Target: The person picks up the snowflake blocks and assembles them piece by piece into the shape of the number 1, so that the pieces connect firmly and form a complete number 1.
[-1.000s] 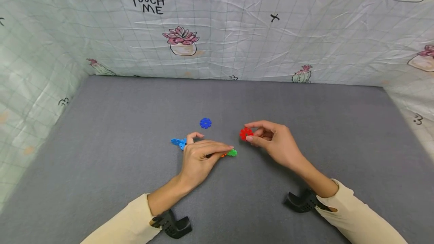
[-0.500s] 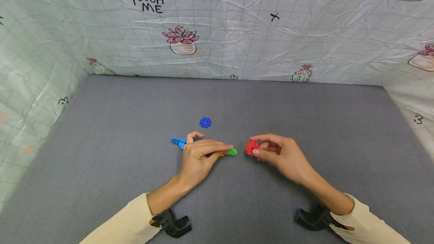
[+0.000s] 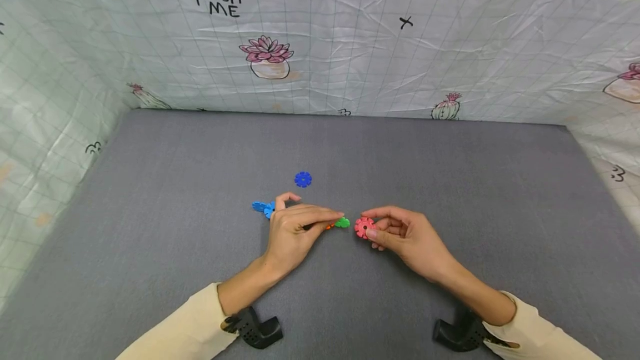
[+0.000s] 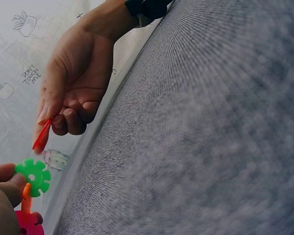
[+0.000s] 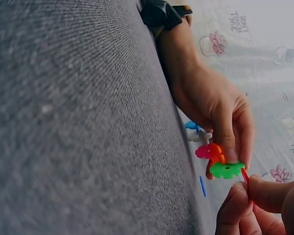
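My left hand pinches a green notched plastic disc between thumb and fingertips. It ends a chain of linked discs: an orange disc, a pink disc, a white disc and light blue discs. Much of that chain is hidden under the hand in the head view. Thumb and index finger of my right hand hold a red notched disc by its edge, just right of the green one. In the right wrist view the red disc's edge overlaps the green rim.
A loose dark blue notched disc lies flat on the grey tabletop, beyond the left hand. Behind the table hangs a printed cloth. Black wrist cameras sit low at both wrists.
My right hand has come toward the body with the red disc, then left toward the green disc. The red disc's face has turned more to the head camera. The left hand stays in place.
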The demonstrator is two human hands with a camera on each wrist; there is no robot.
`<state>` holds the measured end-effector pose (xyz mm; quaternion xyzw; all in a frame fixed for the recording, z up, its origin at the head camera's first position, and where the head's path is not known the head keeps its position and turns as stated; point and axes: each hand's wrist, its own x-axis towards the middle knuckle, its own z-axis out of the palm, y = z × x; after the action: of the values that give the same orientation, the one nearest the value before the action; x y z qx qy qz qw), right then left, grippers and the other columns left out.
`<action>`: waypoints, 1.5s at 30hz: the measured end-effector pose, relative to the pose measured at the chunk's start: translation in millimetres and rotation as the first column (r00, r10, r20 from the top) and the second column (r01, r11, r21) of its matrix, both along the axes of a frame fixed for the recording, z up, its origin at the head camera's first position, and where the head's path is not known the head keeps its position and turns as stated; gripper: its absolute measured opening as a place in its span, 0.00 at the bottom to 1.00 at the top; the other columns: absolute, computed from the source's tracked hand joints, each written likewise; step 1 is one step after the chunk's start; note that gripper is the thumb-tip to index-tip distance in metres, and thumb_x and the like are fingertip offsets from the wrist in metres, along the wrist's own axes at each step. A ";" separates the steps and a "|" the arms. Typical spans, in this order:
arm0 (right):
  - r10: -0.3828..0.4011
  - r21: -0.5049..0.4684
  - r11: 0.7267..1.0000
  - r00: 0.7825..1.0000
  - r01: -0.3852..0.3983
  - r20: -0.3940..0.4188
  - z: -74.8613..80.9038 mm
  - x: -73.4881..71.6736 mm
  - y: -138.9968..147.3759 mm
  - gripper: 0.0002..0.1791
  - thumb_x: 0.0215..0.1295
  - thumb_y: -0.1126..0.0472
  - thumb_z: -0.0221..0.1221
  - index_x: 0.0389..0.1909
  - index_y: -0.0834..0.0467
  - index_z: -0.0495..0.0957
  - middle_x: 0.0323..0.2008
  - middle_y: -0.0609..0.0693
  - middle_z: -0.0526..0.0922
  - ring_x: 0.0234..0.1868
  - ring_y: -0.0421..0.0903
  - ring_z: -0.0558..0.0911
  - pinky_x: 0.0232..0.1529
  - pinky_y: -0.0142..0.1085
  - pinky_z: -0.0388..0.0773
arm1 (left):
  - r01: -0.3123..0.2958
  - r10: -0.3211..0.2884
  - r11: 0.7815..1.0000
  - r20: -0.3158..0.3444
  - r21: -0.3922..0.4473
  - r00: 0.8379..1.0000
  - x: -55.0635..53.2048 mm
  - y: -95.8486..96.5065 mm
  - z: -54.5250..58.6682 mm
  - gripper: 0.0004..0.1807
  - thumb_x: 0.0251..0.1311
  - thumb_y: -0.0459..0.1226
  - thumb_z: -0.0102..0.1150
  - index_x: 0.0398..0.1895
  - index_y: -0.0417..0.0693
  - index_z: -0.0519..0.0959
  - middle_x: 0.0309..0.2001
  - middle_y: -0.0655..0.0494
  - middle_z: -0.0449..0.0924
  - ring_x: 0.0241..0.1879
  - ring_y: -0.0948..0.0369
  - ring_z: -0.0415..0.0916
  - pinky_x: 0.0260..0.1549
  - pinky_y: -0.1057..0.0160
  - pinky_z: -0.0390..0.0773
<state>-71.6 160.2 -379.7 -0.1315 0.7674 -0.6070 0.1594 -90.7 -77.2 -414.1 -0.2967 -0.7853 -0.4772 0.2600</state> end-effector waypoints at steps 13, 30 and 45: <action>-0.034 0.031 0.999 0.999 0.034 0.017 -1.5 -1.9 -8.2 0.17 0.64 0.59 0.63 0.52 0.58 0.78 0.32 0.56 0.82 0.30 0.52 0.83 0.33 0.40 0.80 | 0.010 -0.010 1.000 -0.005 0.004 1.000 -1.8 0.4 1.1 0.04 0.56 0.35 0.66 0.32 0.53 0.88 0.32 0.61 0.86 0.34 0.66 0.82 0.44 0.47 0.62; -0.017 -0.023 1.000 0.998 0.018 0.060 -1.8 -3.1 -12.8 0.16 0.64 0.61 0.62 0.51 0.62 0.77 0.31 0.57 0.83 0.30 0.52 0.83 0.32 0.42 0.80 | 0.012 -0.012 1.000 0.004 0.007 1.000 -0.8 -0.6 1.5 0.05 0.54 0.34 0.67 0.32 0.53 0.88 0.32 0.61 0.86 0.33 0.66 0.82 0.45 0.48 0.62; 0.010 -0.147 0.989 0.986 0.015 0.167 -1.6 -6.5 -20.2 0.18 0.65 0.66 0.60 0.53 0.71 0.74 0.37 0.66 0.82 0.34 0.53 0.84 0.36 0.39 0.80 | -0.021 0.020 0.999 0.035 0.027 0.999 1.1 0.2 1.9 0.06 0.50 0.32 0.70 0.30 0.52 0.89 0.31 0.61 0.86 0.32 0.67 0.82 0.45 0.48 0.61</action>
<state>-78.2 140.0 -381.2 -0.0904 0.7045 -0.6712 0.2122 -89.6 -77.0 -412.2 -0.2767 -0.7860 -0.4903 0.2554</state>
